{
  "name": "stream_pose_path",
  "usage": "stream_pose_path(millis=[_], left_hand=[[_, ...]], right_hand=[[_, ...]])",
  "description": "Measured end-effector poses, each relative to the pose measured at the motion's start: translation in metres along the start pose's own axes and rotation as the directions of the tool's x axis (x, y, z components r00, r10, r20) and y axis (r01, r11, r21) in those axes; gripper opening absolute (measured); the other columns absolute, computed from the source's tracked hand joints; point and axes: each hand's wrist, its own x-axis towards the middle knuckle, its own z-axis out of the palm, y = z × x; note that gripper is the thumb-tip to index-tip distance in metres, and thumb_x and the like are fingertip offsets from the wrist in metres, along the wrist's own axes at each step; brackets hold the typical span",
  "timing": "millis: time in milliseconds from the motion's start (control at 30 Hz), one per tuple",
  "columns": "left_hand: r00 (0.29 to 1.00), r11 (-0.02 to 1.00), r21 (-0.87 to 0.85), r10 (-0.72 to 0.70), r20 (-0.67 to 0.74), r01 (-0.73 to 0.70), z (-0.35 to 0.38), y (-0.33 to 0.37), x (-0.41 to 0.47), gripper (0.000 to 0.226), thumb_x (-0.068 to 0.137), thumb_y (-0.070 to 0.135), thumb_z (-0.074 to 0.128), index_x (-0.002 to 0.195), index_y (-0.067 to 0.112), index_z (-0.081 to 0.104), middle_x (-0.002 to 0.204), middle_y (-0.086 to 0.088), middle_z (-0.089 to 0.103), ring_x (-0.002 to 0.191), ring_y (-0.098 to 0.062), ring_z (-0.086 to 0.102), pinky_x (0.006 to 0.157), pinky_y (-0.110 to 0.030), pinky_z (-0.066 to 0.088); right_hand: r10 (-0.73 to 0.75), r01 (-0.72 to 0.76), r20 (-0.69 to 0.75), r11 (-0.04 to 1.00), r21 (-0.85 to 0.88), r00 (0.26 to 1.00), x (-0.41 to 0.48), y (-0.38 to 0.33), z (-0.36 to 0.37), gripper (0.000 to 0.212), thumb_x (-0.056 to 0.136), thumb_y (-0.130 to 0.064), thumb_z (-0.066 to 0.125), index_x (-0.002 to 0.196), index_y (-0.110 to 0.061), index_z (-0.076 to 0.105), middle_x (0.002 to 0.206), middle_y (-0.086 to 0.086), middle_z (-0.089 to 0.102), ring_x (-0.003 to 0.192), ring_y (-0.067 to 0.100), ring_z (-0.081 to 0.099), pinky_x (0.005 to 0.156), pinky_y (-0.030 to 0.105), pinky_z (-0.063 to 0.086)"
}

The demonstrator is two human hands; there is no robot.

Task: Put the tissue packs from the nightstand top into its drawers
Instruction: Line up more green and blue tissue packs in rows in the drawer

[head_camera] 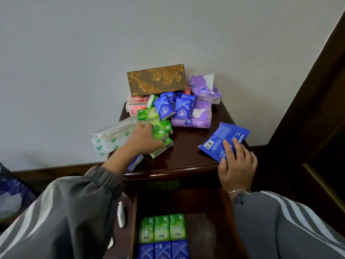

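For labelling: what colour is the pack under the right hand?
The pack is blue with white print; head view.

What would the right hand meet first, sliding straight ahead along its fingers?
The right hand rests on the flat blue plastic pack; beyond that, probably the crumpled purple tissue pack, depth unclear.
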Motion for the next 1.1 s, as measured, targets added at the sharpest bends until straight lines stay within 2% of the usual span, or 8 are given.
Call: stream_pose_path(millis=[100,267,467,567,667,767,867,1100], left_hand=[[0.999,0.990,0.134,-0.034,-0.006,0.034,0.020,0.010,-0.005,0.085,0.078,0.056,0.063,0.138,0.006,0.030,0.141,-0.019,0.033,0.130,-0.038,0.037,0.106,-0.045,0.035],[0.987,0.936,0.349,0.013,-0.159,0.044,0.036,0.017,-0.011,0.090,0.074,0.063,0.064,0.136,0.006,0.031,0.129,-0.016,0.050,0.116,-0.034,0.053,0.094,-0.043,0.042],[0.942,0.999,0.038,0.025,-0.336,-0.013,0.016,0.001,-0.032,0.072,0.074,0.059,0.065,0.125,0.013,0.043,0.118,-0.009,0.059,0.110,-0.032,0.057,0.088,-0.042,0.045],[0.850,0.982,-0.187,-0.096,-0.518,-0.003,-0.010,-0.029,-0.054,0.070,0.071,0.059,0.068,0.122,0.015,0.047,0.111,-0.008,0.063,0.102,-0.031,0.060,0.079,-0.040,0.048],[0.768,0.942,-0.315,-0.283,-0.574,0.112,-0.028,-0.076,-0.074,0.070,0.071,0.056,0.069,0.122,0.014,0.045,0.111,-0.011,0.061,0.101,-0.034,0.060,0.079,-0.041,0.048],[0.743,0.919,-0.329,-0.374,-0.556,0.216,-0.025,-0.106,-0.086,0.069,0.072,0.055,0.069,0.120,0.011,0.046,0.109,-0.014,0.061,0.099,-0.036,0.060,0.075,-0.041,0.046],[0.782,0.909,-0.325,-0.397,-0.481,0.262,-0.012,-0.114,-0.092,0.069,0.072,0.055,0.070,0.118,0.010,0.046,0.109,-0.015,0.060,0.098,-0.037,0.061,0.076,-0.042,0.048],[0.807,0.935,-0.290,-0.329,-0.490,0.205,0.021,-0.092,-0.079,0.073,0.074,0.051,0.070,0.126,0.008,0.043,0.113,-0.016,0.057,0.105,-0.038,0.056,0.080,-0.045,0.048]], right_hand=[[0.007,-0.007,0.019,1.000,-0.013,1.000,0.000,-0.001,-0.003,0.053,0.086,-0.038,0.034,0.132,-0.019,0.052,0.137,0.011,0.052,0.117,0.032,0.053,0.097,0.048,0.035],[0.013,-0.012,0.043,1.000,-0.021,0.999,0.001,-0.002,-0.005,0.053,0.085,-0.038,0.035,0.131,-0.019,0.052,0.137,0.011,0.052,0.116,0.031,0.053,0.098,0.047,0.034],[0.007,-0.006,0.038,1.000,-0.022,0.999,0.001,-0.002,-0.005,0.052,0.085,-0.037,0.035,0.132,-0.020,0.050,0.137,0.011,0.051,0.113,0.032,0.052,0.097,0.048,0.035],[0.016,-0.015,0.058,1.000,-0.026,0.998,0.001,-0.003,-0.007,0.052,0.085,-0.037,0.034,0.131,-0.019,0.051,0.137,0.011,0.051,0.113,0.032,0.052,0.096,0.047,0.035],[0.027,-0.025,0.095,1.000,-0.015,0.995,0.001,-0.006,-0.014,0.052,0.085,-0.037,0.035,0.132,-0.020,0.051,0.137,0.010,0.051,0.114,0.033,0.052,0.096,0.047,0.034],[0.040,-0.041,0.172,0.999,0.001,0.984,0.003,-0.005,-0.020,0.055,0.084,-0.040,0.033,0.134,-0.022,0.049,0.139,0.009,0.049,0.119,0.034,0.049,0.099,0.050,0.033],[0.059,-0.073,0.188,0.995,0.064,0.980,0.006,-0.009,-0.029,0.059,0.084,-0.044,0.031,0.135,-0.022,0.050,0.142,0.009,0.047,0.128,0.035,0.042,0.103,0.054,0.027],[-0.013,0.011,0.008,0.972,0.236,1.000,0.045,-0.050,-0.050,0.044,0.083,-0.037,0.039,0.105,-0.014,0.069,0.126,0.009,0.058,0.117,0.036,0.048,0.098,0.046,0.035]])
